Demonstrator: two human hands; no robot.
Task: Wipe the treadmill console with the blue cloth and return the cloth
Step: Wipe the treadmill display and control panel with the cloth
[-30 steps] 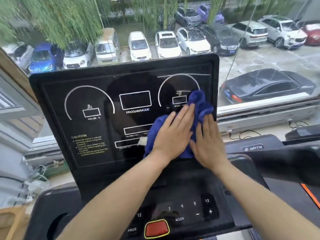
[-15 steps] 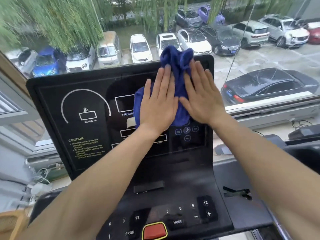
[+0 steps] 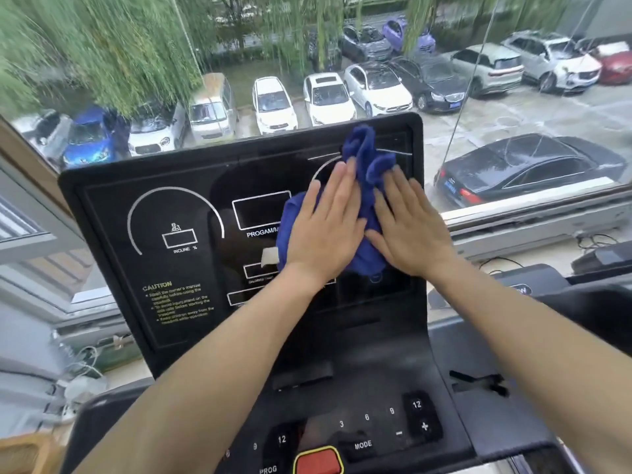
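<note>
The black treadmill console (image 3: 171, 206) stands upright in front of me with white display outlines and a yellow CAUTION text. A crumpled blue cloth (image 3: 367, 155) lies against its upper right part. My left hand (image 3: 325, 230) and my right hand (image 3: 407, 227) press flat on the cloth side by side, fingers straight and pointing up. The cloth bunches up between and above the fingertips, and its left edge shows beside my left hand. Under the hands, the right dial and buttons of the display are mostly hidden.
Below the screen is a keypad (image 3: 417, 415) with number, MODE and PROG keys and a red stop button (image 3: 318, 461). A window behind the console looks onto parked cars. Cables lie on the sill at left (image 3: 82, 367) and right (image 3: 595, 239).
Both hands swept the cloth up from the lower right of the screen to its top edge, and now they have slid a little down and to the right.
</note>
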